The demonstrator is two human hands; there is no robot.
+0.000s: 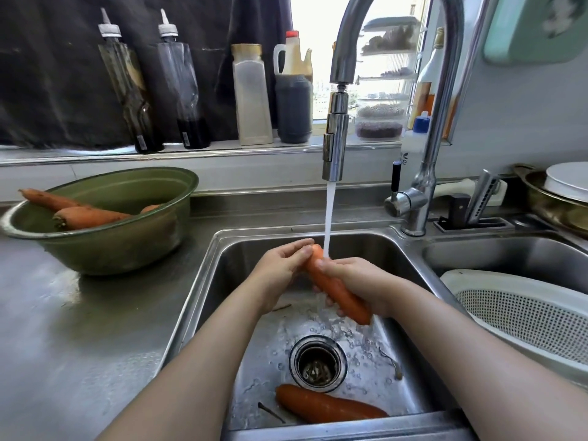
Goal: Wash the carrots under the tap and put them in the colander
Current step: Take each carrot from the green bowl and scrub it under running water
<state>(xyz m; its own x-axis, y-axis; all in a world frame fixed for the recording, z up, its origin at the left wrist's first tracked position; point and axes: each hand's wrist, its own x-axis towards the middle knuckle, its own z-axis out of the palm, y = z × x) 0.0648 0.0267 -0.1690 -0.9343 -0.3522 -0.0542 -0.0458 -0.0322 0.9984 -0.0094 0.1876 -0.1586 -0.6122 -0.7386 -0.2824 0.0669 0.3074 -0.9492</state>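
Over the steel sink (210, 281) I hold an orange carrot (337, 289) slantwise under the running water of the tap (334, 144). My left hand (283, 265) pinches its far end. My right hand (359, 281) wraps its middle from the right. A second carrot (327, 405) lies wet on the sink floor near the front edge, below the drain (317, 362). The green bowl (127, 246) on the left counter holds more carrots (86, 216). The white colander (525, 313) sits to the right, partly over the second basin, and looks empty in its visible part.
Sauce and oil bottles (187, 90) line the windowsill behind the sink. A knife block slot with a knife (477, 202) stands right of the tap base. A brass pan with a white lid (560, 192) sits at the far right. Small stem scraps lie in the sink.
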